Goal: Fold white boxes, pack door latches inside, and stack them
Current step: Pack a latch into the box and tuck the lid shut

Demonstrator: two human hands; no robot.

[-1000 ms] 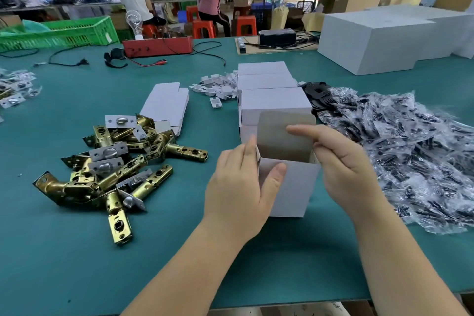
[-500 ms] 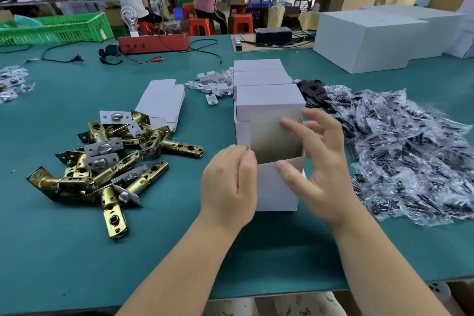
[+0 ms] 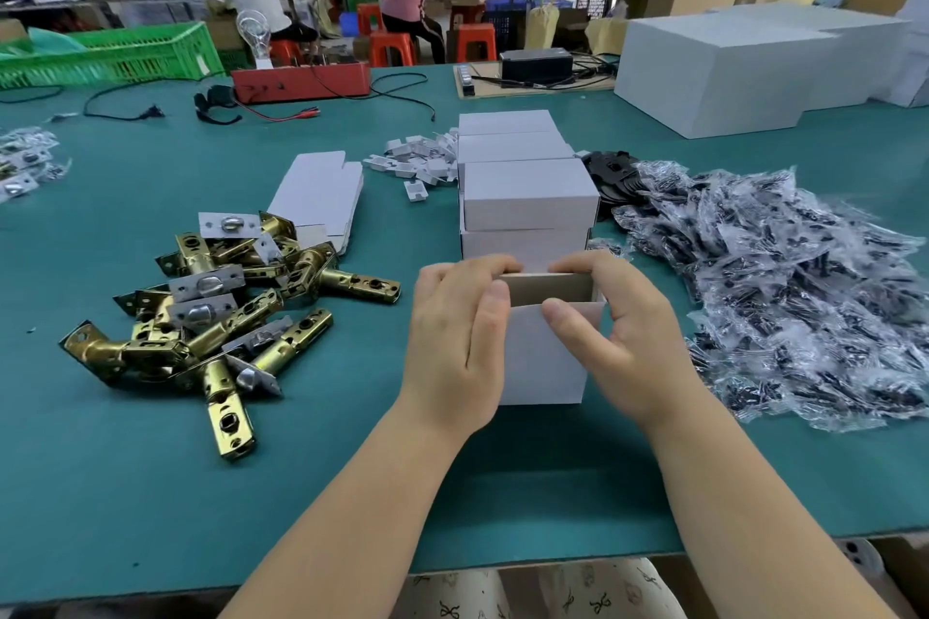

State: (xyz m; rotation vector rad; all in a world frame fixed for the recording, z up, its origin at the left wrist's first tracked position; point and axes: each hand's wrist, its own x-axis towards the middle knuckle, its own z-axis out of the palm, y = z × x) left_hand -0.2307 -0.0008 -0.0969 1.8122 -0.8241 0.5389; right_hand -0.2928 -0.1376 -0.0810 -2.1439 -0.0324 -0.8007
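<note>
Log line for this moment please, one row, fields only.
step: closing box top | left hand: grips white box | right hand: presses flap down | latches: piled left | stack: behind

**1 camera, worn on the head**

There is only 1 view, so no 2 views share anything. The camera sits on the person's head and looks forward and down. It is close to the left hand [image 3: 455, 342] and right hand [image 3: 621, 337], which meet at the white box [image 3: 545, 357] in the middle of the frame. Both arms come in from the bottom edge. The wide lens takes in the green table [image 3: 151, 493] from edge to edge. The far workroom fills the top of the frame.
</note>
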